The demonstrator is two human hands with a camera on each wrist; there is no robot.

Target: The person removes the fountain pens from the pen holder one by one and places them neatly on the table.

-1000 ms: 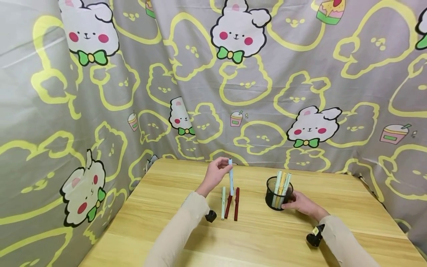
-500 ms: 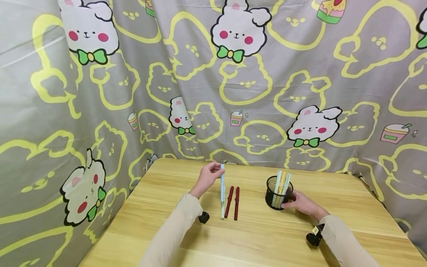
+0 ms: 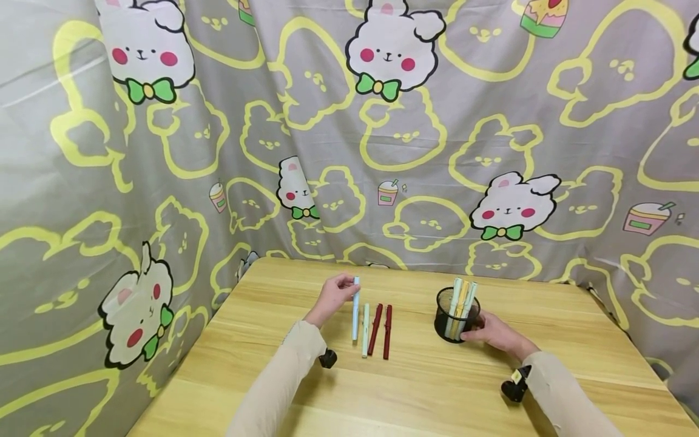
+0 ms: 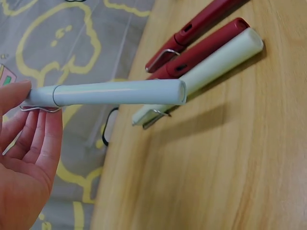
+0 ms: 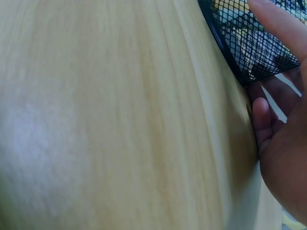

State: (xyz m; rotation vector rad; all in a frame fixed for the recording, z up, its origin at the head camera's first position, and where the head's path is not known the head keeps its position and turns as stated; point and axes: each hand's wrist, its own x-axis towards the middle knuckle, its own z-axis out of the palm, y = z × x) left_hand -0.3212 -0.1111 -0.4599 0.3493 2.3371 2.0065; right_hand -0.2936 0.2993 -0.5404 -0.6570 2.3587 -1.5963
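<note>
Between thumb and fingers, my left hand (image 3: pixel 334 297) pinches a light blue pen (image 3: pixel 355 309) near its clip end. In the left wrist view the pale blue pen (image 4: pixel 115 93) is held above the table, its other end pointing away from the hand. To its right lie a pale green pen (image 3: pixel 366 331) and two dark red pens (image 3: pixel 375 329), roughly side by side. My right hand (image 3: pixel 497 334) grips the lower side of a black mesh pen holder (image 3: pixel 443 321), thumb in front. Several pale green and yellow pens (image 3: pixel 463 300) stand inside it, leaning right.
The wooden table (image 3: pixel 415 388) ends at the back against a grey patterned curtain (image 3: pixel 426 152), which also hangs on the left. A black wrist camera (image 3: pixel 327 358) sits under the left sleeve, and another black camera (image 3: pixel 515 388) by the right sleeve.
My left hand has carried the light blue pen leftward and lower, from above the red pens, past the green pen, to its left. The right hand and pen holder stay in place.
</note>
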